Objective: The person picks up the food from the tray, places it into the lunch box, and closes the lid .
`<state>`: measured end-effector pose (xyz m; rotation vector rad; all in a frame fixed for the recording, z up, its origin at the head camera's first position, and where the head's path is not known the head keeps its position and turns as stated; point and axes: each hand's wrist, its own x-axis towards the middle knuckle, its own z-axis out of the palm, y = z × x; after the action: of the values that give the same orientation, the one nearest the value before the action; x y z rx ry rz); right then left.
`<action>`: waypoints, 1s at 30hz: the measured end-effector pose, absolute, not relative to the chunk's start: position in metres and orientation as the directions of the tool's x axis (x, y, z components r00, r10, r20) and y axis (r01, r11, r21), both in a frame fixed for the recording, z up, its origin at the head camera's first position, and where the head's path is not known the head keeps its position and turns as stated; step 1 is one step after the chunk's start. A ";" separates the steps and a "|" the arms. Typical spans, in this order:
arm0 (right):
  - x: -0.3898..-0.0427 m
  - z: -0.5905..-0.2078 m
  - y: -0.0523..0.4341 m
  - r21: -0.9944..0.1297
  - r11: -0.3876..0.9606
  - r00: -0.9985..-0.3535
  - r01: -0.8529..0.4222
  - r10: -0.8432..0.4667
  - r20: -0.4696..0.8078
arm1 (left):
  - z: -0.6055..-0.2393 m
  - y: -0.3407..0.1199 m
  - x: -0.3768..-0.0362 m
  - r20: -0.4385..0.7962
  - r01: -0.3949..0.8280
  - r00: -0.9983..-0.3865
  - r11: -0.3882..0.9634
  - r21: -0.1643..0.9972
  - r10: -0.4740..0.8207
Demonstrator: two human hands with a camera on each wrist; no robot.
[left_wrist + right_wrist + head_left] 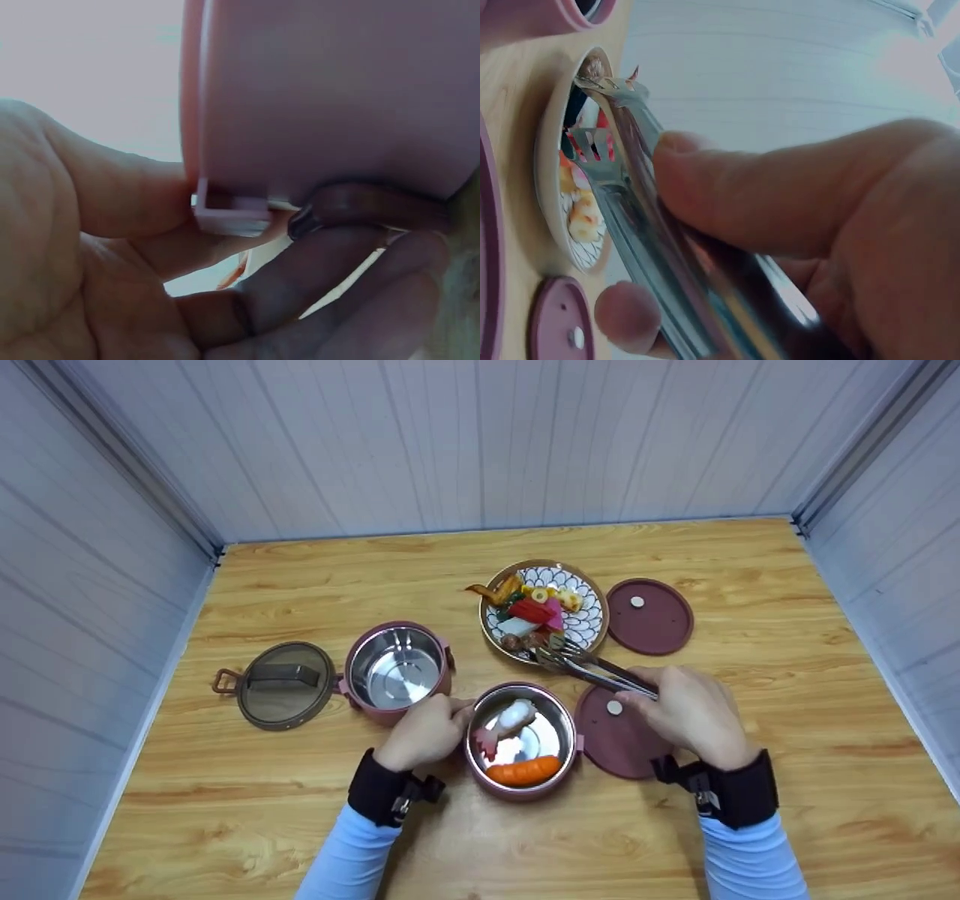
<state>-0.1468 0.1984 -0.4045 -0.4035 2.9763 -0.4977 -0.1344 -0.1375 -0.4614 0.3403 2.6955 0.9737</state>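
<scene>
Right hand point(690, 712) pinches the metal tongs point(592, 666), tips pointing far-left into the food plate point(589, 622), while left hand point(424, 731) grips the near pink container point(480, 776).

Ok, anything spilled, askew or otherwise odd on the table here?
Nothing spilled. One piece of food hangs over the plate rim at its far left. The right hand grips tongs; the left hand holds the near container.

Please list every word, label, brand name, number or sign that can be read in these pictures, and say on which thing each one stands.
None: no readable text in any view.
The plate has only a painted pattern.
The pots, the lids and the tongs carry no visible marking.
</scene>
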 end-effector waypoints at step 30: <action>-0.176 -0.446 0.198 -0.394 0.908 -0.984 -0.140 -0.082 0.160 | -0.466 -0.139 -0.134 -0.157 0.128 -0.942 0.747 0.652 0.298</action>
<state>-0.1764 0.1976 -0.4456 -0.1877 3.2054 -0.6782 -0.1337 -0.1391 -0.4657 0.3345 2.6957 0.9799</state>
